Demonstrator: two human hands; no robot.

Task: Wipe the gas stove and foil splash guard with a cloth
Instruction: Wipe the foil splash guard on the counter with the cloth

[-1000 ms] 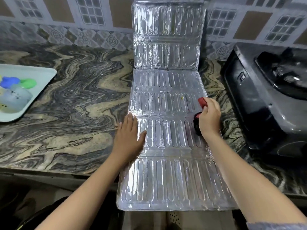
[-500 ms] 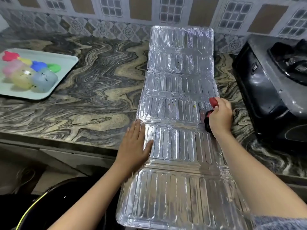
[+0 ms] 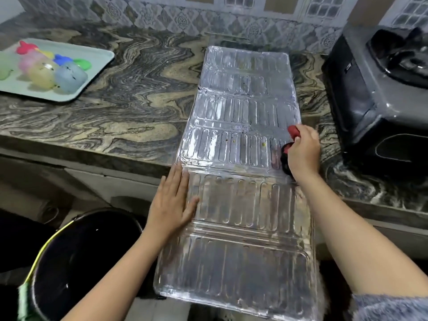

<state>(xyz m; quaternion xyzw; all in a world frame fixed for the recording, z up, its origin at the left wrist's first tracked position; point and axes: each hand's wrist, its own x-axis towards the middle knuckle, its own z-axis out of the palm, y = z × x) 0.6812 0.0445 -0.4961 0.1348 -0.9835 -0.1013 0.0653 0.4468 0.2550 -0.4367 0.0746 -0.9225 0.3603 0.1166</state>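
Dark marble countertop with wavy brown and grey veins is seen along a wall of patterned tiles. On it the foil splash guard is laid flat with its ribbed panels unfolded. Its far end lies near the wall, and its near end hangs out over the front edge of the counter. Small dark and yellow specks are seen on one of the middle panels.

The left hand is laid flat on the left edge of the guard. Its fingers are straight and close together, its thumb is spread on the foil, and nothing is gripped by it. The right hand is placed at the right edge of the guard, and its fingers are curled round a red and black object. It cannot be told if this is a cloth. The black part of the object lies against the foil.

The gas stove, dark grey, stands on the counter just to the right of the guard. At the far left of the counter a pale green tray is placed, and several coloured round things are kept in it. Below the counter, at the left, a black bucket is seen. A grey fuzzy sleeve is seen at the lower right corner.
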